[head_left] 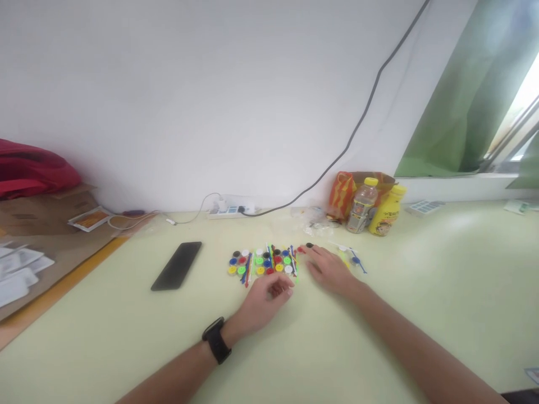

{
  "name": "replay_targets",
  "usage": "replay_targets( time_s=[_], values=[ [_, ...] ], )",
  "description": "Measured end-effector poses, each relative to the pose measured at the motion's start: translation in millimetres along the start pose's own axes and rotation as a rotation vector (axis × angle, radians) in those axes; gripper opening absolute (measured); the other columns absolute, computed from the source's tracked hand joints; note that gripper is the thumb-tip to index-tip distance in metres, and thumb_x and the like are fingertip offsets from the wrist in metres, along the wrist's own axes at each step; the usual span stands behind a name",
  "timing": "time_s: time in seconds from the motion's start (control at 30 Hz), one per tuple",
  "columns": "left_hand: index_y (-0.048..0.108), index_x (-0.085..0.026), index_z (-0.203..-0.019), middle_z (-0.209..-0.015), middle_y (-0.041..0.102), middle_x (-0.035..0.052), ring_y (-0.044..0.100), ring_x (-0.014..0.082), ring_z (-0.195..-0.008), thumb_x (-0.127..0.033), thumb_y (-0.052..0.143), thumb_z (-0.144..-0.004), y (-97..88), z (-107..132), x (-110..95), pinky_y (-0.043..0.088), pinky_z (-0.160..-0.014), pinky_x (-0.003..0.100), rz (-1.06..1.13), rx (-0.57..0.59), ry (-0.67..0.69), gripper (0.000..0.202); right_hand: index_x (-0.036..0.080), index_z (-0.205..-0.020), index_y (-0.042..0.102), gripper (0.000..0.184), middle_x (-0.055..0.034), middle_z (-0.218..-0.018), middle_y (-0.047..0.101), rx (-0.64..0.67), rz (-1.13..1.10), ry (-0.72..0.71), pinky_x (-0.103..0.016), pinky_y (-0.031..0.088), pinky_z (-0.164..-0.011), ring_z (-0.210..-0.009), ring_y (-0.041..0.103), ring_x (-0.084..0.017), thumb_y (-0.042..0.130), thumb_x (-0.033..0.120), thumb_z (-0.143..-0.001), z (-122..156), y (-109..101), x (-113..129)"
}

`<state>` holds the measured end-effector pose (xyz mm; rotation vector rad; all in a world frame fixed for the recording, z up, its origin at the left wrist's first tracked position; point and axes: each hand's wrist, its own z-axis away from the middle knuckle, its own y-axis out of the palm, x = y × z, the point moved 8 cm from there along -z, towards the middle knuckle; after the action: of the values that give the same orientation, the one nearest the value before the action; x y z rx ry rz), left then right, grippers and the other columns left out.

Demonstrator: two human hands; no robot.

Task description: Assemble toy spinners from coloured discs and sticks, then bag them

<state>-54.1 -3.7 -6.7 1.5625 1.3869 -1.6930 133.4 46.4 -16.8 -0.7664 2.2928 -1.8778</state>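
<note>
My left hand (265, 300) hovers just in front of the small coloured pieces, fingers loosely curled, the thumb apart, and nothing visible in it. It wears a black watch (217, 340). My right hand (330, 270) lies low over the table with fingers stretched out; its fingertips are at a red round piece (300, 249), and the thumb is apart. A black round piece (310, 245) sits just beyond those fingers. Left of it are rows of round pieces (260, 261) in several colours, with bundles of thin coloured sticks (248, 269) between them. More sticks (357, 261) lie right of my right hand.
A black phone (177, 266) lies to the left on the pale green table (168, 348). At the wall are a power strip (231, 210), clear plastic wrapping (318, 224), a clear bottle (362, 207) and a yellow bottle (387, 213). A cardboard box (46, 213) stands far left.
</note>
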Motion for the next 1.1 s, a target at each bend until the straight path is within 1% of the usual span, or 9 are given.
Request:
replay_targets(
  time_s=[0.13, 0.27, 0.37, 0.47, 0.57, 0.67, 0.83, 0.97, 1.1],
  values=[
    [0.07, -0.02, -0.098, -0.087, 0.067, 0.0029, 0.061, 0.018, -0.081, -0.033, 0.065, -0.097, 0.5, -0.8, 0.8, 0.047, -0.073, 0.029, -0.002, 0.002, 0.002, 0.014, 0.023, -0.148, 0.05, 0.045, -0.0111, -0.122, 0.066, 0.001, 0.012, -0.03, -0.037, 0.047, -0.091, -0.111, 0.063, -0.026, 0.044, 0.023, -0.103, -0.5, 1.4, 1.1],
    [0.07, -0.019, -0.097, -0.087, 0.068, 0.0034, 0.061, 0.0182, -0.081, -0.034, 0.065, -0.096, 0.5, -2.0, 0.7, 0.047, -0.073, 0.029, 0.0, -0.001, 0.005, 0.015, 0.021, -0.125, 0.06, 0.027, -0.01, -0.117, 0.069, -0.066, -0.026, -0.039, -0.036, 0.049, -0.088, -0.105, 0.064, -0.025, 0.046, 0.024, -0.103, -0.3, -4.9, -0.4],
    [0.07, -0.019, -0.095, -0.087, 0.068, 0.0035, 0.061, 0.0183, -0.081, -0.034, 0.065, -0.096, 0.0, -2.3, 0.8, 0.047, -0.073, 0.029, 0.002, -0.005, 0.0, 0.016, 0.021, -0.119, 0.061, 0.023, -0.0092, -0.111, 0.07, -0.098, -0.03, -0.034, -0.036, 0.05, -0.084, -0.099, 0.065, -0.024, 0.043, 0.027, -0.106, -0.6, -6.6, -3.4],
    [0.07, -0.019, -0.096, -0.087, 0.068, 0.0034, 0.061, 0.0182, -0.081, -0.034, 0.065, -0.096, 0.1, -1.8, 0.5, 0.048, -0.073, 0.029, -0.003, -0.001, 0.003, 0.016, 0.022, -0.115, 0.062, 0.022, -0.0093, -0.11, 0.071, -0.106, -0.015, -0.047, -0.036, 0.05, -0.085, -0.101, 0.066, -0.024, 0.042, 0.026, -0.107, -1.9, -5.2, -5.3],
    [0.071, -0.02, -0.099, -0.088, 0.067, 0.0035, 0.062, 0.0185, -0.082, -0.035, 0.065, -0.097, -0.6, -1.1, 0.7, 0.049, -0.074, 0.03, 0.005, -0.009, 0.007, 0.016, 0.022, -0.106, 0.062, 0.018, -0.0082, -0.104, 0.071, -0.097, 0.004, -0.059, -0.036, 0.049, -0.082, -0.097, 0.066, -0.024, 0.044, 0.025, -0.106, -2.9, -4.0, -5.6],
    [0.071, -0.02, -0.104, -0.09, 0.068, 0.0041, 0.063, 0.0186, -0.083, -0.035, 0.066, -0.096, -3.5, -1.0, 1.6, 0.052, -0.077, 0.031, 0.018, -0.041, 0.003, 0.017, 0.022, -0.105, 0.061, 0.013, -0.0069, -0.101, 0.071, -0.112, 0.001, -0.08, -0.035, 0.048, -0.079, -0.093, 0.066, -0.024, 0.047, 0.024, -0.105, -1.8, -8.4, -1.8],
    [0.069, -0.021, -0.115, -0.098, 0.068, 0.0056, 0.065, 0.0193, -0.089, -0.036, 0.068, -0.096, -5.3, -2.1, 4.7, 0.055, -0.084, 0.034, 0.104, -0.065, -0.011, 0.024, 0.022, -0.103, 0.059, 0.011, -0.0058, -0.096, 0.069, -0.157, -0.047, -0.152, -0.033, 0.046, -0.076, -0.087, 0.064, -0.022, 0.049, 0.026, -0.105, 5.7, -22.1, 19.6],
    [0.067, -0.022, -0.118, -0.102, 0.07, 0.0057, 0.067, 0.0198, -0.095, -0.037, 0.069, -0.097, -4.6, -2.9, 7.9, 0.055, -0.088, 0.034, 0.206, -0.072, -0.012, 0.026, 0.022, -0.102, 0.058, 0.007, -0.004, -0.091, 0.068, -0.168, -0.13, -0.247, -0.031, 0.044, -0.072, -0.082, 0.062, -0.02, 0.053, 0.027, -0.104, 15.3, -29.4, 50.6],
    [0.067, -0.024, -0.12, -0.108, 0.073, 0.0066, 0.069, 0.0205, -0.101, -0.039, 0.064, -0.101, -1.7, -2.5, 5.3, 0.055, -0.093, 0.035, 0.243, -0.045, -0.006, 0.025, 0.022, -0.106, 0.057, 0.005, -0.0034, -0.092, 0.067, -0.152, -0.246, -0.368, -0.029, 0.043, -0.07, -0.081, 0.062, -0.019, 0.053, 0.024, -0.103, 24.6, -30.2, 79.2]
  ],
)
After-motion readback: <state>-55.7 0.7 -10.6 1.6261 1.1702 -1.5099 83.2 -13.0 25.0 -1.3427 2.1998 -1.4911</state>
